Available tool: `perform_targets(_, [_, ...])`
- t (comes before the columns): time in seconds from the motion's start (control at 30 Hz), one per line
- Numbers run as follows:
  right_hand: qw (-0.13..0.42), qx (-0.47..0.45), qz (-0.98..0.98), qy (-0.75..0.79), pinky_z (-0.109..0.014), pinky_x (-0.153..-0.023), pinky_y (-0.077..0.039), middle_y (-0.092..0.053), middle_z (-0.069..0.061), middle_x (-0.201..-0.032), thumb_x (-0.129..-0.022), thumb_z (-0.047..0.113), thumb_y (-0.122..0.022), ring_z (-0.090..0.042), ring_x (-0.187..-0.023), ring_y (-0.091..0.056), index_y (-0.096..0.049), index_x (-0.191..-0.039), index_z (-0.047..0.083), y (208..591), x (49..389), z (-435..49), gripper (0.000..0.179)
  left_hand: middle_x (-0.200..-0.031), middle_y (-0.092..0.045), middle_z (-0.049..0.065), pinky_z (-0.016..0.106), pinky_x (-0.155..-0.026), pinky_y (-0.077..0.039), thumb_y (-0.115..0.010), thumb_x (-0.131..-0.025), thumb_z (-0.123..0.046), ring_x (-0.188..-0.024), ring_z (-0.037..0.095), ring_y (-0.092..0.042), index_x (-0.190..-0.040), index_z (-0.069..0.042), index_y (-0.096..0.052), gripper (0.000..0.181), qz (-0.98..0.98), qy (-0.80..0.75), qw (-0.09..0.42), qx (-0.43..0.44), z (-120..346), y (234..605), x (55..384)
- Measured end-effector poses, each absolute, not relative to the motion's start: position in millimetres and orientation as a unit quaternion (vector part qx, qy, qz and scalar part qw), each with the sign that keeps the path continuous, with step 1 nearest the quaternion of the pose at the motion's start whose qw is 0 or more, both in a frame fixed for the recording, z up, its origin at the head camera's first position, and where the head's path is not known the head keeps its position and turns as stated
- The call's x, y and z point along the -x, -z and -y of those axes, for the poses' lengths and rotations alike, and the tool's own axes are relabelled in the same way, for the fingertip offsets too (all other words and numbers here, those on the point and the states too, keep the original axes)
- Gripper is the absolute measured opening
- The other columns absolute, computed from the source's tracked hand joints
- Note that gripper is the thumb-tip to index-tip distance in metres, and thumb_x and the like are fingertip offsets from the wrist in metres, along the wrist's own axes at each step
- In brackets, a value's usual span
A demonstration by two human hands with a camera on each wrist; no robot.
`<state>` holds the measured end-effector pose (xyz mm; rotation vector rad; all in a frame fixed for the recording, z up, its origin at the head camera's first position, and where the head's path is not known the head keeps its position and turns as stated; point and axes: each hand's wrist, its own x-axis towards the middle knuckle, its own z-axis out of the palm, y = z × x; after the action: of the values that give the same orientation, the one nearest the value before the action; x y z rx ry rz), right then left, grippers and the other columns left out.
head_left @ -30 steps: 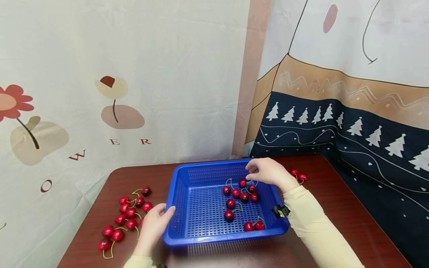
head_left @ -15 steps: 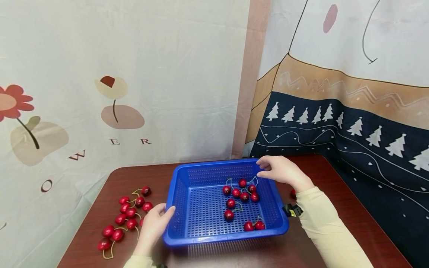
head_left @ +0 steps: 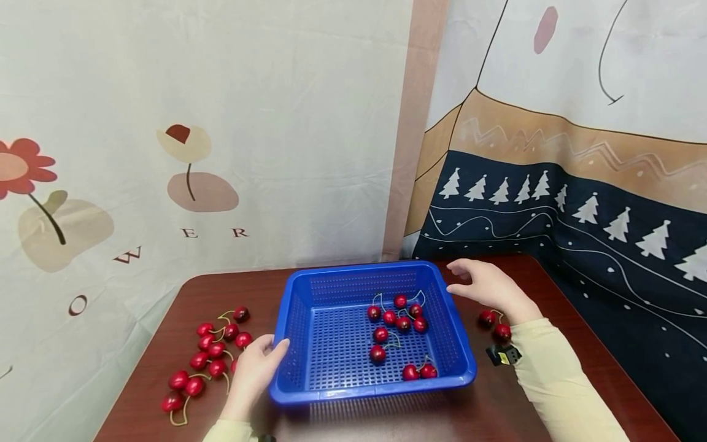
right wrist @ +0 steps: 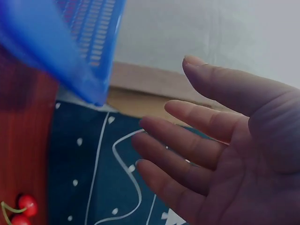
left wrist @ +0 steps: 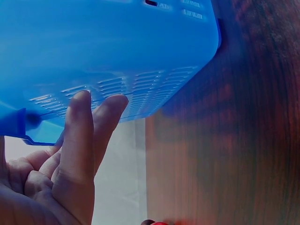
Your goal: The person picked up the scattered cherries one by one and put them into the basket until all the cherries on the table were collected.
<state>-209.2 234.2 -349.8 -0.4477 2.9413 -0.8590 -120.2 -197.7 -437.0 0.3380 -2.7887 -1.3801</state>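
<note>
Gripping the blue basket (head_left: 370, 390) of cherries (head_left: 403, 324) by its left side with the left hand (head_left: 255, 371), on the surface (head_left: 480, 414); holding the right hand (head_left: 491, 285) nearby, fingers (right wrist: 183, 140) wide. Mostly hiding one loose cherry (head_left: 233, 366) behind the left hand.

Head view: worn high over the table (head_left: 596, 362), facing forward and down; widest of the three, with the whole basket (head_left: 370, 391), left hand (head_left: 256, 368), right hand (head_left: 488, 285) and pale cloth (head_left: 309, 141) behind. Left wrist view: very near, low beside the basket's outer wall, which fills the top; turned sideways, table on the right. Right wrist view: near the palm side of the right hand, facing past a basket corner to the dark cloth (head_left: 497, 227); also turned sideways, table on the left. Shared by head and right wrist views: that cloth, cherries (head_left: 502, 333) to the basket's right. All three show basket and table.
</note>
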Motion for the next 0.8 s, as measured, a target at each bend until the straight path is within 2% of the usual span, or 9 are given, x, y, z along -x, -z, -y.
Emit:
perform_targets(0.27, [0.011,0.127,-0.952,0.278,-0.058,-0.095,-0.047,-0.059,-0.027,-0.128,-0.091,0.023,-0.071,-0.045,-0.117,-0.056,-0.054,-0.134,-0.005,366.1,208.5,-257.9,0.054,-0.090,-0.071,0.011,0.052,-0.083,-0.052,-0.063,-0.097,-0.029,-0.081,0.023,-0.065,-0.105,0.001,-0.067,0.032,0.893,0.437,0.013,-0.102,197.8,437.4,120.1])
perform_targets(0.8, [0.032,0.079,-0.957,0.276,-0.060,-0.090,-0.048,-0.058,-0.032,-0.124,-0.090,0.027,-0.072,-0.048,-0.111,-0.056,-0.052,-0.133,-0.009,402.6,204.2,-308.4,0.059,-0.094,-0.071,0.013,0.054,-0.086,-0.051,-0.062,-0.097,-0.032,-0.085,0.025,-0.066,-0.109,0.001,-0.067,0.035,0.893,0.437,0.006,-0.107,198.4,436.9,119.9])
